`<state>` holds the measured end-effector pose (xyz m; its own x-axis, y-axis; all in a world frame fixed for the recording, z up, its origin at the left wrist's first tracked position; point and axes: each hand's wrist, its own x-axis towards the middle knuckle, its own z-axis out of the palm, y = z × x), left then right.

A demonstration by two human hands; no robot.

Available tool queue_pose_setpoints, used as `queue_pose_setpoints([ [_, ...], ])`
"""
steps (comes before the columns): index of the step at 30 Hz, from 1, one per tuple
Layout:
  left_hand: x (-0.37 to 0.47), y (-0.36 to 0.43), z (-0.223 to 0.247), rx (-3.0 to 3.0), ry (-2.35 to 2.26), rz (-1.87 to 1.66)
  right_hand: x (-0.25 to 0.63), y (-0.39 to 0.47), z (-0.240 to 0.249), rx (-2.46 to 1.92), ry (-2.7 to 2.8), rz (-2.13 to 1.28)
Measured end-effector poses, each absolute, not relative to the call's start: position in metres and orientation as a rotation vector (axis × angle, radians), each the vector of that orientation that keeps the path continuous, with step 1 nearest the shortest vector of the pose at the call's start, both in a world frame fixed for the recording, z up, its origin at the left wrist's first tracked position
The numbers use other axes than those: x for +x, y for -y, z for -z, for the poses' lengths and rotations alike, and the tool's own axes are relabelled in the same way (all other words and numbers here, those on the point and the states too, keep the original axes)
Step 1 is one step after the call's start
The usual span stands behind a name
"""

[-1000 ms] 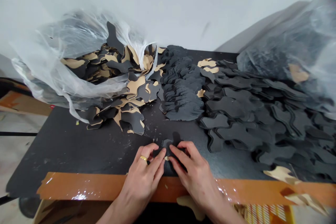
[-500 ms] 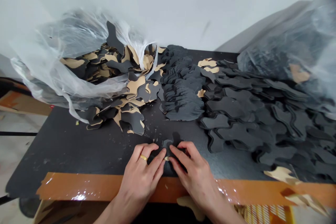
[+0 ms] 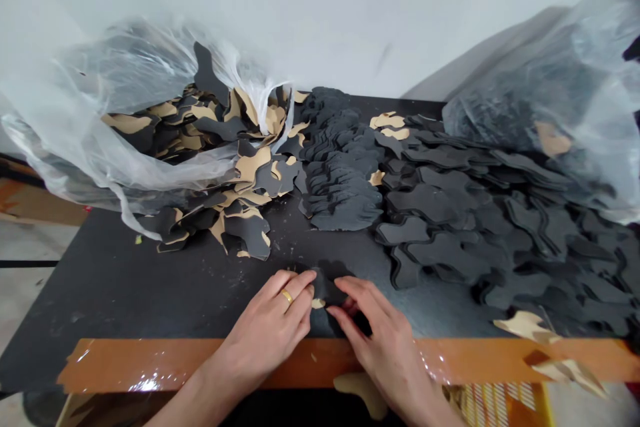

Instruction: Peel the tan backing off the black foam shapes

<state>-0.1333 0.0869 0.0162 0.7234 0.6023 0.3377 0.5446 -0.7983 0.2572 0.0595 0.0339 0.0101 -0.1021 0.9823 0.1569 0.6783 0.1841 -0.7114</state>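
Near the front of the black table, a dark wavy-edged foam piece lies between my two hands, with a small tan patch showing at its near edge. My left hand, a gold ring on one finger, presses its closed fingertips on the piece's left side. On the other side my right hand pinches the right edge between thumb and fingers. The fingers cover part of the piece's outline. Straight ahead stands a long row of stacked dark foam pieces.
Dark pieces with tan backs spill from a clear plastic bag at left. Stacks of dark wavy pieces spread across the right, before another plastic bag. Brown tape runs along the front edge, above a yellow basket.
My right hand has shifted slightly right and now grips the piece's right edge. My left hand has come further over its left side. More of the dark piece and tan patch shows.
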Motion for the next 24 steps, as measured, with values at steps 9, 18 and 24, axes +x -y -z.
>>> queue_pose_setpoints([
  [9,-0.137,-0.086,-0.014,2.799,-0.922,-0.617,0.062,-0.031,-0.009,-1.505,1.927,-0.47],
  [18,-0.141,-0.085,-0.012,2.802,-0.921,-0.502,0.064,-0.028,-0.004,-1.49,1.949,-0.422],
  [24,-0.144,-0.086,-0.014,2.823,-0.913,-0.49,0.063,-0.029,-0.004,-1.497,1.938,-0.453],
])
